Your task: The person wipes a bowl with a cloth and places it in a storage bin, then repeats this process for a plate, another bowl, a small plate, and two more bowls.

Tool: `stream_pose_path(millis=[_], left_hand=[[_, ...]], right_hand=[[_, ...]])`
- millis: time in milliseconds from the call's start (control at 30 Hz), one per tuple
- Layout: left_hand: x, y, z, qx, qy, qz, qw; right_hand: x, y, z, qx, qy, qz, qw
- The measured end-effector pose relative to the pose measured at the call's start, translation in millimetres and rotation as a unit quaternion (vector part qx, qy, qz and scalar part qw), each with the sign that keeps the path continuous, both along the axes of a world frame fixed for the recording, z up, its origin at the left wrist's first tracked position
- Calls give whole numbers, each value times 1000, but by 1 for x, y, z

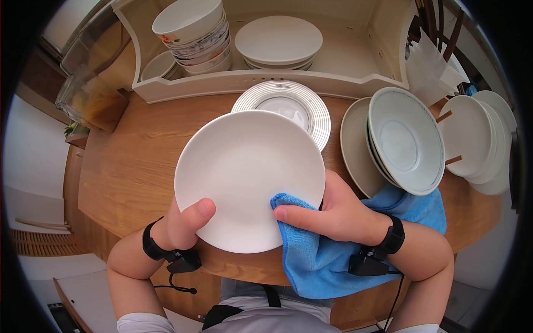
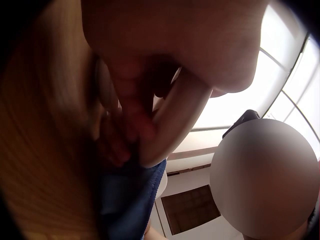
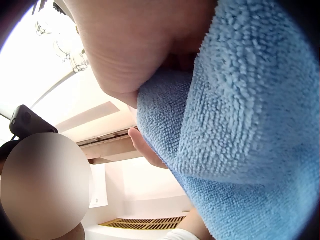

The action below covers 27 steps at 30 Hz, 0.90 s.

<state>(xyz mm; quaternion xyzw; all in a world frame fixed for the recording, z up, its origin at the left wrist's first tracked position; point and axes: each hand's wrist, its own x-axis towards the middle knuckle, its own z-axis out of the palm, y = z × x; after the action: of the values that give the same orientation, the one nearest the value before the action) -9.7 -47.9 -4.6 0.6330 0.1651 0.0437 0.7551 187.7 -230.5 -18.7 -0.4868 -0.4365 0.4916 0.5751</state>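
Observation:
A plain white plate (image 1: 250, 172) is held up between both hands over the front of the table, its face toward the head camera. My left hand (image 1: 186, 222) grips its lower left rim, thumb on the face and fingers behind it. At the lower right rim my right hand (image 1: 338, 213) pinches the plate through a blue towel (image 1: 316, 261), thumb over the cloth. The towel drapes below the right hand and spreads right across the table. In the left wrist view the plate's edge (image 2: 182, 117) sits in the left hand's grip.
Behind the plate lies a silver-ringed plate (image 1: 316, 114). Stacked bowls (image 1: 408, 141) and more white plates (image 1: 466, 136) stand to the right. A cream rack (image 1: 355, 86) at the back holds patterned bowls (image 1: 194, 41) and white plates (image 1: 277, 39). A clear container (image 1: 94, 105) stands back left.

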Motion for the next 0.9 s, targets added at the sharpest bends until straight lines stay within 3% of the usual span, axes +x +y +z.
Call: stream_pose_path(millis=[300, 433, 900], left_hand=[[-9, 13, -6, -48, -4, -6, 999], [-8, 15, -11, -110, -36, -26, 993], [-4, 12, -8, -128, -24, 18, 991]], right_hand=[[-3, -2, 3, -48, 80, 6, 996], [-4, -3, 3, -41, 82, 12, 996], [-2, 0, 0, -25, 24, 2, 999]])
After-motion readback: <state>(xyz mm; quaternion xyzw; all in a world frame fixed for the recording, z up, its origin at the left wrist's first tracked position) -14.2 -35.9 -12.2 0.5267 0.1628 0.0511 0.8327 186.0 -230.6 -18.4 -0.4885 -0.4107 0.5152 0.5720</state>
